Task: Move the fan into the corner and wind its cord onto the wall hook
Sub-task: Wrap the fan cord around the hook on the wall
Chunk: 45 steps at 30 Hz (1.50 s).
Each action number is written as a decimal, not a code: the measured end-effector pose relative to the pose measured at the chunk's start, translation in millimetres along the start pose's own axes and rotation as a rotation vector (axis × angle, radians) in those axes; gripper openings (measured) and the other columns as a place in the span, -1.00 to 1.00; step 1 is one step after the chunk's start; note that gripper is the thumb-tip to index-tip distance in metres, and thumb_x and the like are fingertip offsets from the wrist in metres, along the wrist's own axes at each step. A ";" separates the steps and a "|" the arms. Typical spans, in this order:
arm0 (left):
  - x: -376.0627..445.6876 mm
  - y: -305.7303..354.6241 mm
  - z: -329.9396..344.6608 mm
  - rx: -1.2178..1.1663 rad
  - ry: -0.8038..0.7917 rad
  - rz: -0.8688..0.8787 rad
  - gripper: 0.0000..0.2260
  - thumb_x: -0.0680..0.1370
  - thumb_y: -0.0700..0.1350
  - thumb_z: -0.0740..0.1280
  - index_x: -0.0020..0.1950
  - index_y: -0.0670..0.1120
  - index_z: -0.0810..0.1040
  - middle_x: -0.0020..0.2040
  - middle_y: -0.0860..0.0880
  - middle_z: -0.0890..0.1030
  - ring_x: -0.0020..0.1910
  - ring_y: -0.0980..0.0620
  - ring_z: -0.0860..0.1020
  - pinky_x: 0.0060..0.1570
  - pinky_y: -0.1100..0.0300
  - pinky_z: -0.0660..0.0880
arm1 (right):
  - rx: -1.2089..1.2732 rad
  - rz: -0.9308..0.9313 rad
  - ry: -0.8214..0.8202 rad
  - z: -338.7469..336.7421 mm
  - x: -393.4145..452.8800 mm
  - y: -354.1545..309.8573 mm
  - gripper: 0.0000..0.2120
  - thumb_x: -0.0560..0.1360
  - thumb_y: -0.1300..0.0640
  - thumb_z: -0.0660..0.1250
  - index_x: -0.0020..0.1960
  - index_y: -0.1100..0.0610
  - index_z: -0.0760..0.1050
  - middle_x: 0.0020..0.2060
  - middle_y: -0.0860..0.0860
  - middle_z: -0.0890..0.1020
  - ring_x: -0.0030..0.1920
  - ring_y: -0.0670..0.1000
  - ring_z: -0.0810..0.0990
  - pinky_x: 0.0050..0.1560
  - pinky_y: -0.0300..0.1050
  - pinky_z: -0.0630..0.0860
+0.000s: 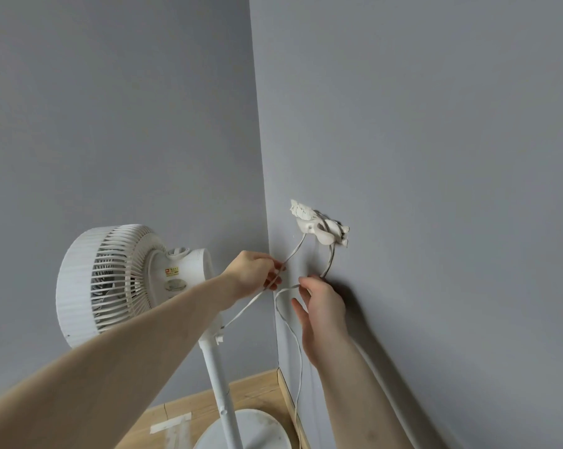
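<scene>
A white pedestal fan (111, 280) stands in the corner of two grey walls, its head turned left. Its pole rises from a round base (267, 429) on the floor. A white hook (315, 226) is fixed to the right wall, with the white cord (294, 252) looped over it. My left hand (257, 275) pinches the strand that runs down from the hook's left side. My right hand (322, 306) pinches the cord just below the hook, where a loop comes down on the right. A slack strand hangs from there to the floor.
A wooden floor (189, 413) with strips of pale tape (173, 427) shows at the bottom. A wooden skirting board (288, 400) runs along the right wall. Both walls are bare grey apart from the hook.
</scene>
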State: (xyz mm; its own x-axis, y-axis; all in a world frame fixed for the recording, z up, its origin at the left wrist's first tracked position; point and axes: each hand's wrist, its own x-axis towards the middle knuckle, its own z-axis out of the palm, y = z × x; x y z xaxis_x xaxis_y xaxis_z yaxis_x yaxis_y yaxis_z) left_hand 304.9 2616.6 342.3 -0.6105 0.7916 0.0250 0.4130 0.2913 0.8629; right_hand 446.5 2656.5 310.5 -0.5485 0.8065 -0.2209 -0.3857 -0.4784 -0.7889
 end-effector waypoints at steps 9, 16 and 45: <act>18.5 -11.9 6.8 0.019 -0.075 -0.127 -0.67 0.64 -0.22 0.14 0.25 -0.07 0.63 0.04 0.00 0.74 -0.19 0.06 0.69 -0.35 0.38 0.48 | -0.119 -0.031 -0.023 12.7 20.5 -2.2 -0.75 0.55 0.20 0.31 0.21 0.22 0.52 0.15 0.00 0.63 0.34 0.09 0.51 0.48 0.13 0.34; 34.3 0.7 12.6 -0.161 -0.031 -0.098 -0.59 0.57 -0.26 0.14 0.27 0.04 0.64 0.15 0.05 0.70 0.14 0.01 0.68 0.10 0.14 0.48 | -0.166 -0.107 -0.027 9.1 13.7 -5.5 -0.66 0.56 0.24 0.30 0.32 0.11 0.56 0.20 0.00 0.65 0.28 0.01 0.55 0.47 0.10 0.38; 31.7 145.6 -37.9 0.375 0.550 0.265 -0.84 0.50 -0.08 0.39 -0.02 0.14 0.72 -0.05 0.05 0.69 -0.08 -0.05 0.65 -0.14 0.18 0.55 | -0.088 -0.245 0.071 2.9 -51.2 -14.0 -0.64 0.53 0.25 0.29 0.21 -0.11 0.53 0.24 -0.14 0.55 -0.02 -0.15 0.64 0.21 -0.03 0.55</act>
State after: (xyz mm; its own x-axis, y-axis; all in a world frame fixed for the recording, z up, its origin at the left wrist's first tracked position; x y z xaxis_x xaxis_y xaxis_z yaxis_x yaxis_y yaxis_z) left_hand 320.1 2663.7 487.9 -0.6693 0.5042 0.5458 0.7384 0.3698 0.5638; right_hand 477.8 2620.8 334.6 -0.3916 0.9185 -0.0545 -0.4332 -0.2363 -0.8698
